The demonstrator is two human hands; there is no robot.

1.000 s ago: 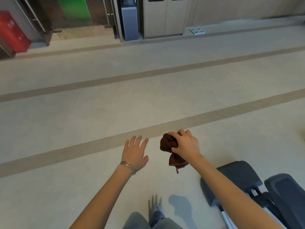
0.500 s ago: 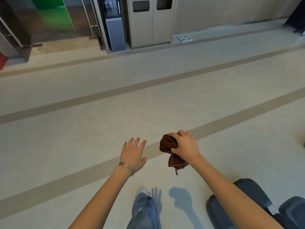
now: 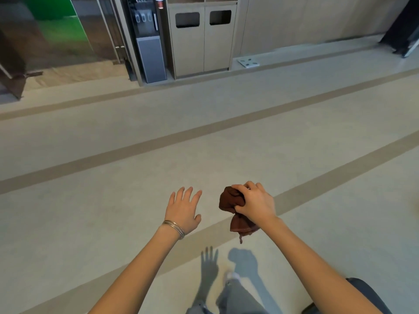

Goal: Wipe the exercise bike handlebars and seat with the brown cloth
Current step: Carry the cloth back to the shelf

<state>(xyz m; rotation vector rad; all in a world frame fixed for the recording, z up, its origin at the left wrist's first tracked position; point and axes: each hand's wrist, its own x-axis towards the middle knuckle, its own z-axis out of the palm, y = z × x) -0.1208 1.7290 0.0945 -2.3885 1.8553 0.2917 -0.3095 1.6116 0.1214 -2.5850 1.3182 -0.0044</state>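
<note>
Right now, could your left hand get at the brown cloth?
Probably yes. The left hand is open and level with the brown cloth, which the right hand grips bunched; only open air above the floor lies between them.

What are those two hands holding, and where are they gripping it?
The right hand grips the bunched brown cloth around its middle, one end hanging below. The left hand holds nothing, fingers spread.

The pale floor [image 3: 108, 207] is crossed by slanting brown stripes [image 3: 158, 141]. At its far edge stand a water dispenser [image 3: 150, 57] and, just beside it, a two-door bin cabinet [image 3: 201, 46]. A flat white scale [image 3: 248, 63] lies right of the cabinet.
</note>
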